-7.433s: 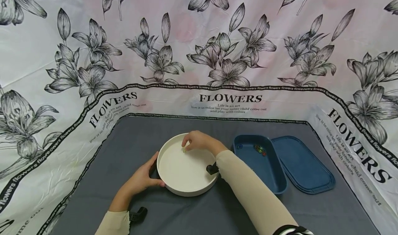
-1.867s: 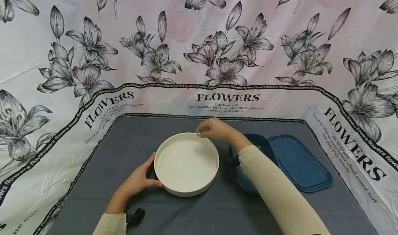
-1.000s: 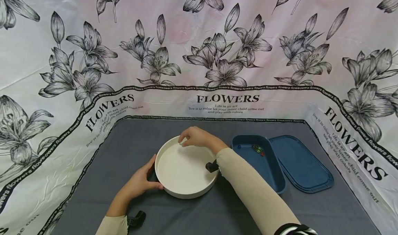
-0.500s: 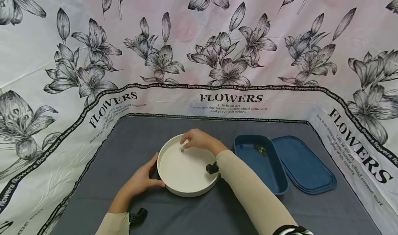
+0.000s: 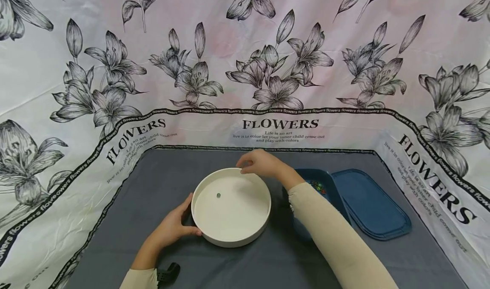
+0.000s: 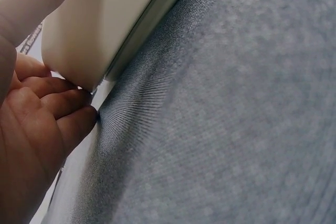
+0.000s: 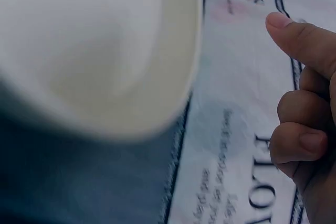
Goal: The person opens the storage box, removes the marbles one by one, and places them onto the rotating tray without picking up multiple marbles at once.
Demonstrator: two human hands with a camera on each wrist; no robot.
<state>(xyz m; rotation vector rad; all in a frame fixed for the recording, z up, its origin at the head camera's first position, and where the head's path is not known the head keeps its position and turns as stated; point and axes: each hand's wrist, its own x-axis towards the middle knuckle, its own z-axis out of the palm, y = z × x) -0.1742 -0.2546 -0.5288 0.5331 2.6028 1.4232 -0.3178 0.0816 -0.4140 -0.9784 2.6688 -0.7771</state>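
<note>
A cream round dish (image 5: 233, 221) stands on the grey cloth. On its floor, left of the middle, lies one small grey-green marble (image 5: 218, 195). My left hand (image 5: 174, 226) holds the dish's left side, thumb at the near wall and fingers along the far left; the left wrist view has the fingertips low against the wall. Over the dish's far right rim is my right hand (image 5: 260, 162), raised, its fingers loosely curled with nothing between them. In the right wrist view, the thumb (image 7: 294, 32) stands apart from the bent fingers.
To the right, partly behind my right forearm, stands a deep blue box (image 5: 337, 187) with several coloured marbles (image 5: 317, 187) in it. Its flat blue lid (image 5: 373, 204) lies against its right side. A flower-printed cloth (image 5: 283, 127) rises behind the table.
My right hand was pinching a small piece above the rim, then lowered it into the dish and let it go. The marble has moved slightly left and nearer; the hand has lifted back rightward.
</note>
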